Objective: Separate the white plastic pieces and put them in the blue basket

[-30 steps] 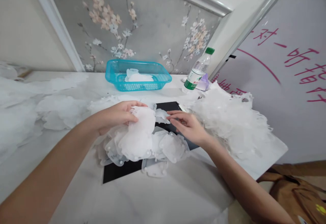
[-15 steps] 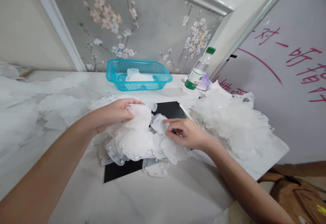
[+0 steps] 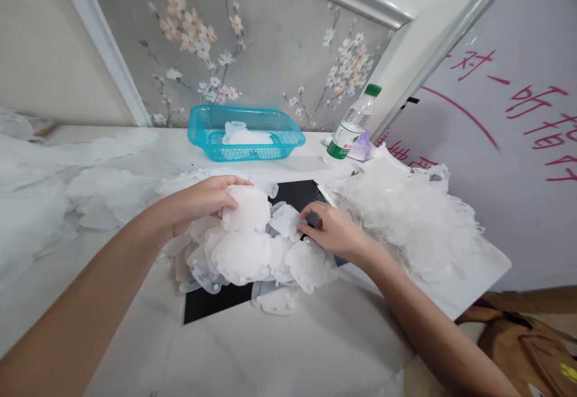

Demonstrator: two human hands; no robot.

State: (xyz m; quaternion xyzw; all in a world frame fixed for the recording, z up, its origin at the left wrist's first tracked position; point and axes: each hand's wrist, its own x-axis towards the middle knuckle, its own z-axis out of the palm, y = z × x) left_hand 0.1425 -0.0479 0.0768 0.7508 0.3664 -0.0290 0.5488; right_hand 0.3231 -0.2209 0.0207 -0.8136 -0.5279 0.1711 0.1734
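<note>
My left hand (image 3: 211, 200) is closed on a stack of thin white rounded plastic sheets (image 3: 247, 209), thumb on top and fingers behind. My right hand (image 3: 331, 227) pinches the right edge of a single translucent white sheet (image 3: 285, 221) of the same kind. Below both hands lies a loose pile of overlapping sheets (image 3: 241, 257) with small round tabs along their edges. The pile rests partly on a flat black board (image 3: 219, 304), whose far end shows behind my right hand. What exactly these sheets are I cannot make out.
At the back stands a blue plastic basket (image 3: 256, 153) holding a few white sheets. A green-capped water bottle (image 3: 349, 129) is right of it. A heap of white plastic scraps (image 3: 406, 210) covers the table's right side. More white sheets (image 3: 103, 192) spread leftward. A whiteboard (image 3: 518, 204) stands at right.
My right hand has moved slightly right and closed its thumb and finger on a sheet's edge. In my left hand the stack has tilted a little.
</note>
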